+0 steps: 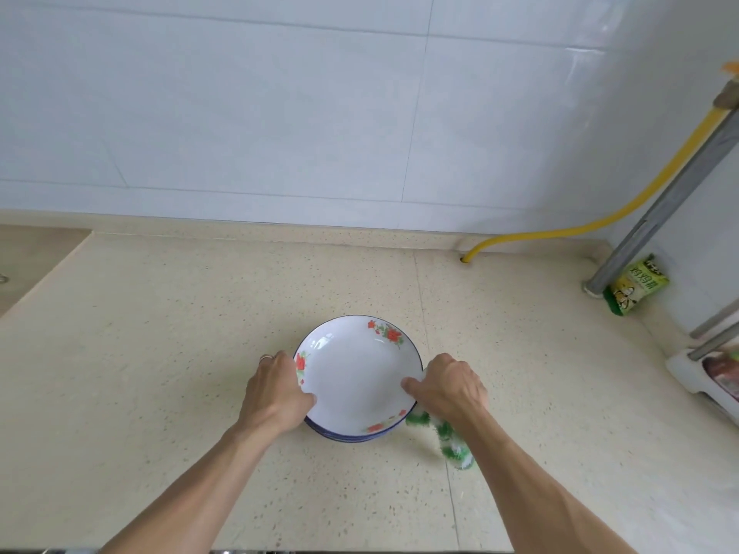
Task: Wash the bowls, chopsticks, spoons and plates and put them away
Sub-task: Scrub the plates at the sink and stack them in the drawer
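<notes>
stack of white round ceramic plates with blue rims and red flower prints [358,377]: sat on the speckled beige stone surface [160,353], near its front edge, well apart from the white tiled wall [280,113] behind. lower plates showed only as blue rims under the top one.

left hand [276,389]: gripped the stack's left rim, thumb on the top plate's inner face, fingers [276,363] curled round the outer edge; a ring on one finger.

right hand [450,387]: gripped the stack's right rim, thumb on the inner face, fingers curled under the edge. it also held a green and white fluffy cloth [448,437], which hung down just right of the plates.

yellow flexible hose [560,229]: far right of the plates, entering a hole in the surface by the wall.

green snack packet [636,285]: further right of the plates, in the corner, beside a grey metal pipe [656,209].
</notes>
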A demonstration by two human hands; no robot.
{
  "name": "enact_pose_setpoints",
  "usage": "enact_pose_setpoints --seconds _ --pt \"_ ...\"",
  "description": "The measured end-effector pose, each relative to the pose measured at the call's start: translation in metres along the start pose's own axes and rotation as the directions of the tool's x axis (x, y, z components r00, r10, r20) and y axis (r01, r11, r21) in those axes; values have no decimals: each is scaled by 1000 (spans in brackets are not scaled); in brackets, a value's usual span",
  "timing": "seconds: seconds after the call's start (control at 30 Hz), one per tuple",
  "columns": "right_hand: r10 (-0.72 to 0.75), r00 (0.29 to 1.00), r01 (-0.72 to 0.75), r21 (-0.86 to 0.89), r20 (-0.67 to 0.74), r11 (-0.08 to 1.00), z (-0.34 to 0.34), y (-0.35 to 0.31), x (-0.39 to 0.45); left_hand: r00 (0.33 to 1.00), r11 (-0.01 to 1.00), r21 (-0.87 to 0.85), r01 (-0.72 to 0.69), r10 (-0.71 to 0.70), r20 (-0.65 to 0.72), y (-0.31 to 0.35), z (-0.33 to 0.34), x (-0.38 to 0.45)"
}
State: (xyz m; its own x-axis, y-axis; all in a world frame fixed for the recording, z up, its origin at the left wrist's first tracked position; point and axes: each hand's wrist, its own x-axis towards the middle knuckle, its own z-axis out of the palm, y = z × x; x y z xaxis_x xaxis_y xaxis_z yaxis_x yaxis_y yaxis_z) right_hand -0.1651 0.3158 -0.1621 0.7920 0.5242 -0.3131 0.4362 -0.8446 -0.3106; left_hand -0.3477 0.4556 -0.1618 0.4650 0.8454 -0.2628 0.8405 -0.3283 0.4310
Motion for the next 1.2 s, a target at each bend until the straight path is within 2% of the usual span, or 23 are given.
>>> enact_pose_setpoints --seconds 0.2,0.53,0.73,0.87,1.2 --pt "24 1000 -20 211 -18 977 -32 5 -28 1000 975 -219 -24 26 6 5 -21 -21" --pt "94 995 -63 486 -40 872 -65 48 -152 982 906 -404 -130 175 77 15 -59 -119" --pt "175 981 -93 594 -82 799 -80 102 -230 948 902 -386 -191 271 165 46 -63 -187" --pt "218 970 -111 606 -106 788 -85 150 -267 928 910 -353 -219 305 212 73 -44 -229" --pt "355 925 -209 598 -137 774 -86 325 -357 900 926 -263 -272 342 271 159 68 -363"
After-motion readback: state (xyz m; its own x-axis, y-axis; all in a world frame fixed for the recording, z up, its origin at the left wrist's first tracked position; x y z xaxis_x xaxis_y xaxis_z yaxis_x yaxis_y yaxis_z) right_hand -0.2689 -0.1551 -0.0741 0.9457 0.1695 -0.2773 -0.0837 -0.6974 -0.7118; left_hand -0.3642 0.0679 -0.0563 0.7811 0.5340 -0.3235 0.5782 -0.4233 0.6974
